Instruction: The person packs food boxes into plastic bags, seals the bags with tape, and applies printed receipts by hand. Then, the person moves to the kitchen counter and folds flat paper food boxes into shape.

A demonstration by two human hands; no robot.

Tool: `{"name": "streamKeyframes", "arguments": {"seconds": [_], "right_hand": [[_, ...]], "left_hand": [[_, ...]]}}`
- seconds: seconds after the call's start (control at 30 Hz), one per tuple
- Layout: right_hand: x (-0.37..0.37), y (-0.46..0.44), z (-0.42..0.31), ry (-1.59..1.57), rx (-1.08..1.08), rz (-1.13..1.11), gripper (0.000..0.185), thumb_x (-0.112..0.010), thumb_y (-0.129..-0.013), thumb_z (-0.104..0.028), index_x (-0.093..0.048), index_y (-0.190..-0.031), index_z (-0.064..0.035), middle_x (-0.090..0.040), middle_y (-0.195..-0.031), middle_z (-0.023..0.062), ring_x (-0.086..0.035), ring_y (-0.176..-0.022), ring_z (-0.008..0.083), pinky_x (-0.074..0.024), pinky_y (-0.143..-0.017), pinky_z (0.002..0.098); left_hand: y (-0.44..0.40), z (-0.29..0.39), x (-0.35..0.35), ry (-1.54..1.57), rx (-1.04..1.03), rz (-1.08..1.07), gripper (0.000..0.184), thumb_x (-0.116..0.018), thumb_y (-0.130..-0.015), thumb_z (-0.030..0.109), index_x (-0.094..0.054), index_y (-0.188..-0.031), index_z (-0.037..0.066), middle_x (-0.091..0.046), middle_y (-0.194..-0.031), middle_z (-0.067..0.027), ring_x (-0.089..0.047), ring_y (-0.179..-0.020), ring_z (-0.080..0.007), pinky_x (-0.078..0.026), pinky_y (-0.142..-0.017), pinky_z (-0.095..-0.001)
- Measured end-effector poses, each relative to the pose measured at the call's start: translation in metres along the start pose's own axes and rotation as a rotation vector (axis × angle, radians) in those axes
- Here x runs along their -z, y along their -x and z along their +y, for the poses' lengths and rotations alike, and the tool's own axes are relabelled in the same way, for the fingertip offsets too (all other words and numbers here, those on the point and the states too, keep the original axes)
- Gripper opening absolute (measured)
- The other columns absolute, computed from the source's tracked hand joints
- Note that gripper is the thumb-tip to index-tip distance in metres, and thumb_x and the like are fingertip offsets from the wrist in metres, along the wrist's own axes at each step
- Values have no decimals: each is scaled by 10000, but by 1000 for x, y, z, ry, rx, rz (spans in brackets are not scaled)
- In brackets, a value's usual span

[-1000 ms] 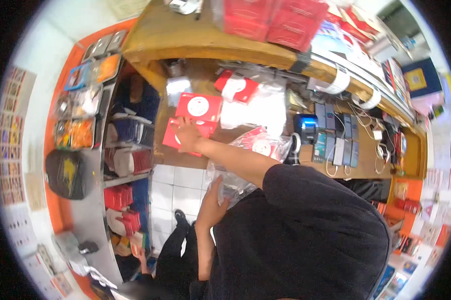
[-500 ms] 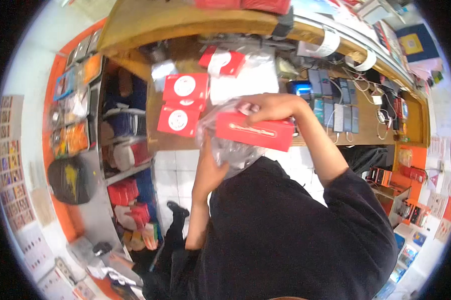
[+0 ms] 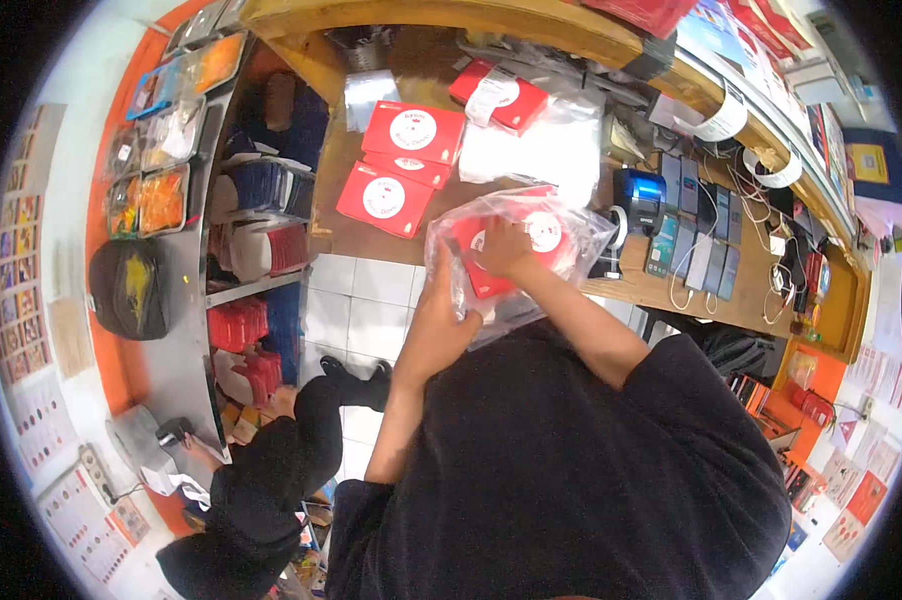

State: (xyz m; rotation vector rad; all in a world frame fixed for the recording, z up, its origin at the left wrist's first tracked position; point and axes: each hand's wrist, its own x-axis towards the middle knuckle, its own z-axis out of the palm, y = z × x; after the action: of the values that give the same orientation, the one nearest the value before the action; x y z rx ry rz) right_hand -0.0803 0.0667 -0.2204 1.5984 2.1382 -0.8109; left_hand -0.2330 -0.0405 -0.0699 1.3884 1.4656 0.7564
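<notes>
A clear plastic bag (image 3: pixel 596 245) is held in front of my body, with red boxes (image 3: pixel 489 283) bearing round white labels inside it. Fingers closed, my left hand (image 3: pixel 443 322) grips the bag's left edge. My right hand (image 3: pixel 508 248) reaches into the bag and has its fingers on a red box; the fingertips are partly hidden by plastic glare. To the left on the wooden desk lie more red boxes (image 3: pixel 412 133), close together. Farther back, another red box (image 3: pixel 519 105) has a white paper strip across it, beside white plastic sheets (image 3: pixel 531 165).
Several phones (image 3: pixel 683 235) with cables and a small blue-black device (image 3: pixel 639 195) occupy the desk's right side. A shelf unit (image 3: pixel 256 290) of packaged goods stands left. Beside it, another person in black (image 3: pixel 261 480) crouches, one hand on a dark object.
The red box in my right hand has gone down into the plastic bag. My view has shifted, and the other person at the left now shows more fully.
</notes>
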Motion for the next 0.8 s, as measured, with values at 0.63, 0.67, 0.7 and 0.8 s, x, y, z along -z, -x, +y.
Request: {"name": "streamKeyframes", "arguments": {"seconds": [0.63, 0.67, 0.7, 0.8], "right_hand": [[202, -75, -61, -475, 712, 370, 1151, -845, -704, -404, -175, -1581, -78, -449, -1440, 271, -461, -1346, 362, -366, -1126, 455], [220, -29, -53, -617, 728, 205, 1145, -855, -705, -368, -177, -1578, -68, -474, -1418, 232, -482, -1322, 326, -376, -1117, 439], [227, 10, -45, -763, 740, 44, 1141, -865, -706, -332, -179, -1575, -58, -499, -1395, 192, -502, -1298, 290, -385, -1109, 422], [186, 53, -10, -749, 687, -264, 1137, -890, -684, -299, -216, -1565, -48, -514, -1350, 170, -521, -1259, 257, -409, -1074, 415]], "left_hand": [[7, -27, 12, -1, 102, -71, 992, -694, -809, 91, -61, -1550, -95, -155, -1612, -319, -149, -1525, -394, -163, -1242, -402], [5, -29, 11, -3, 72, -58, 997, -677, -793, 73, -48, -1549, -95, -164, -1603, -330, -163, -1515, -417, -186, -1233, -409], [3, -33, 12, -10, 40, -48, 1003, -660, -778, 55, -34, -1548, -95, -174, -1594, -342, -177, -1504, -440, -208, -1225, -415], [-11, -21, 20, -15, -48, 14, 1044, -647, -744, 26, 11, -1544, -104, -160, -1596, -350, -160, -1510, -443, -212, -1219, -406]]}}
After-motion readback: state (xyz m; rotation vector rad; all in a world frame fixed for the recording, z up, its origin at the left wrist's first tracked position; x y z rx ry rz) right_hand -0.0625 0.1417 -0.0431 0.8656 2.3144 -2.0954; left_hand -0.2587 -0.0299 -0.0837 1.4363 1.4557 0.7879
